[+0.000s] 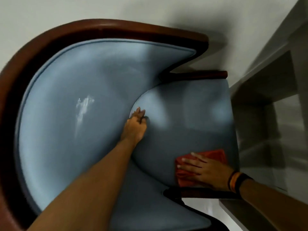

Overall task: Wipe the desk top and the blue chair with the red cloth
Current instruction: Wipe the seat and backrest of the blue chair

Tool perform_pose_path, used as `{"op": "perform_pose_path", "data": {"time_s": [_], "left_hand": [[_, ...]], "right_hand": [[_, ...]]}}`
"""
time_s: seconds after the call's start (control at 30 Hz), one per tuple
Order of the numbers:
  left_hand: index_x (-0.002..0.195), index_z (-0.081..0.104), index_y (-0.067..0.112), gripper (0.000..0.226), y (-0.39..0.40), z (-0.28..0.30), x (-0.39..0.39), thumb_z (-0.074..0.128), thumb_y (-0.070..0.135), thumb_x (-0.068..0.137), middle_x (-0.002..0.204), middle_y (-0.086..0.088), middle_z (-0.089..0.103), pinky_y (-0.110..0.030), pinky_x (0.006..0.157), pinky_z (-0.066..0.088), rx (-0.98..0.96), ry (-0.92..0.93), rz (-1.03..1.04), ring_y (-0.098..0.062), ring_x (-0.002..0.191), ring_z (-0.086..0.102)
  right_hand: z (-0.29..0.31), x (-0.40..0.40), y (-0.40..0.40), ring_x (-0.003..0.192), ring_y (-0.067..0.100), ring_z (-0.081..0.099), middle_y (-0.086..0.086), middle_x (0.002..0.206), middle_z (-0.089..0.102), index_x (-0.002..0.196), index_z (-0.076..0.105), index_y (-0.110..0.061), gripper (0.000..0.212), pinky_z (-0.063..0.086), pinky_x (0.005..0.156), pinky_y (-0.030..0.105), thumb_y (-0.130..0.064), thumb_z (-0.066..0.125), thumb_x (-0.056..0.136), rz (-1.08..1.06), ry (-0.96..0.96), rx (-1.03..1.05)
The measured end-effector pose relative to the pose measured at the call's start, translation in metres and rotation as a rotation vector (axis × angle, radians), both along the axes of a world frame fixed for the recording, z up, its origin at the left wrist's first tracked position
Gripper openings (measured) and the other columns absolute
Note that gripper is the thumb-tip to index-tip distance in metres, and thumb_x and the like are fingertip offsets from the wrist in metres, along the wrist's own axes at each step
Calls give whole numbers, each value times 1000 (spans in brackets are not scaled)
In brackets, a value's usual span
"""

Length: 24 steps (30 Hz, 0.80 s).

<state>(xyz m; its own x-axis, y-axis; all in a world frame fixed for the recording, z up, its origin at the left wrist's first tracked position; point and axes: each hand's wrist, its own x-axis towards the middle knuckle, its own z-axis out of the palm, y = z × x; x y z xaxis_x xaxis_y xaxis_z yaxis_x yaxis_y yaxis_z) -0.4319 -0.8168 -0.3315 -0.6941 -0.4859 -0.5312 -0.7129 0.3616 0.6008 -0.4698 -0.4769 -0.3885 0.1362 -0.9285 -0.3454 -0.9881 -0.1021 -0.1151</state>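
Observation:
The blue chair [70, 104] fills the view from above, with a curved padded back, a round blue seat [191, 117] and a dark wooden frame [103, 29]. My left hand [135, 125] rests on the seat where it meets the back, fingers loosely curled and holding nothing. My right hand [205, 170] lies flat on the folded red cloth [215, 155], pressing it onto the seat's near right edge. The back padding shows a whitish smear [83, 104].
A grey desk or cabinet [266, 100] with open shelves stands right beside the chair's front edge. The pale floor [50, 12] surrounds the chair at the top and left. Dark bands circle my right wrist [236, 180].

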Motion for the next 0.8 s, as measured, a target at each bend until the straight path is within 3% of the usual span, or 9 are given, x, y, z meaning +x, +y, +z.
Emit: {"op": "perform_pose_path", "data": {"time_s": [0.17, 0.27, 0.37, 0.43, 0.5, 0.6, 0.67, 0.73, 0.8], "left_hand": [[150, 54, 11, 43, 31, 42, 28, 50, 19, 108, 161, -9, 48, -32, 121, 35, 0, -217, -220, -27, 147, 48], [154, 48, 18, 46, 35, 91, 38, 45, 31, 110, 156, -12, 53, -37, 116, 42, -30, -394, -517, -33, 142, 52], [158, 45, 25, 50, -2, 156, 62, 40, 38, 110, 162, -3, 48, -40, 120, 42, -321, -247, -1006, -27, 147, 48], [147, 60, 23, 51, -56, 204, 74, 36, 43, 107, 150, -1, 62, -40, 114, 51, -563, -10, -1299, -23, 140, 58], [145, 62, 21, 55, -119, 250, 77, 30, 47, 109, 149, -2, 62, -42, 118, 47, -715, 85, -1528, -22, 143, 55], [152, 52, 18, 55, -202, 291, 60, 33, 47, 109, 162, -6, 45, -43, 126, 33, -817, 114, -1729, -22, 155, 37], [157, 46, 17, 57, -236, 291, 41, 34, 46, 109, 167, -3, 36, -45, 127, 32, -853, 82, -1818, -21, 159, 28], [159, 42, 15, 59, -252, 275, 29, 31, 46, 110, 169, -2, 34, -48, 126, 35, -860, 84, -1875, -21, 160, 26], [162, 37, 15, 61, -257, 254, 24, 29, 47, 110, 171, -4, 30, -46, 128, 30, -853, 124, -1885, -20, 161, 22]], "right_hand": [[40, 16, 23, 152, 16, 30, -16, 167, 23, 156, 19, -48, 62, 40, 113, 45, -37, 41, 99, -654, -175, 87], [75, 36, -12, 142, -11, 32, -30, 154, 37, 135, 45, -61, 41, 25, 117, 28, -30, 43, 107, -1255, -797, -129], [121, 47, -61, 124, 9, 60, -7, 137, 65, 113, 68, -46, 23, 39, 114, 35, -49, 67, 90, -1614, -1445, -64], [149, 57, -100, 102, 10, 71, -8, 111, 78, 112, 74, -34, 58, 51, 100, 39, -74, 67, 71, -1580, -1633, 34], [182, 77, -143, 91, 0, 68, -23, 99, 75, 128, 66, -32, 70, 47, 97, 36, -79, 54, 77, -1373, -1566, 85], [203, 110, -198, 143, 4, 38, -25, 155, 36, 155, 30, -40, 62, 28, 122, 32, -65, 38, 99, -1001, -1208, 183], [194, 122, -214, 154, 17, 23, -18, 169, 11, 157, 11, -51, 60, 21, 125, 40, -63, 30, 101, -866, -917, 181], [185, 122, -212, 150, 24, 32, -15, 169, 14, 154, 11, -57, 53, 25, 123, 42, -57, 27, 103, -878, -842, 197], [163, 118, -203, 141, 27, 48, -2, 159, 45, 148, 41, -45, 49, 35, 117, 37, -59, 26, 104, -1044, -924, 268]]}}
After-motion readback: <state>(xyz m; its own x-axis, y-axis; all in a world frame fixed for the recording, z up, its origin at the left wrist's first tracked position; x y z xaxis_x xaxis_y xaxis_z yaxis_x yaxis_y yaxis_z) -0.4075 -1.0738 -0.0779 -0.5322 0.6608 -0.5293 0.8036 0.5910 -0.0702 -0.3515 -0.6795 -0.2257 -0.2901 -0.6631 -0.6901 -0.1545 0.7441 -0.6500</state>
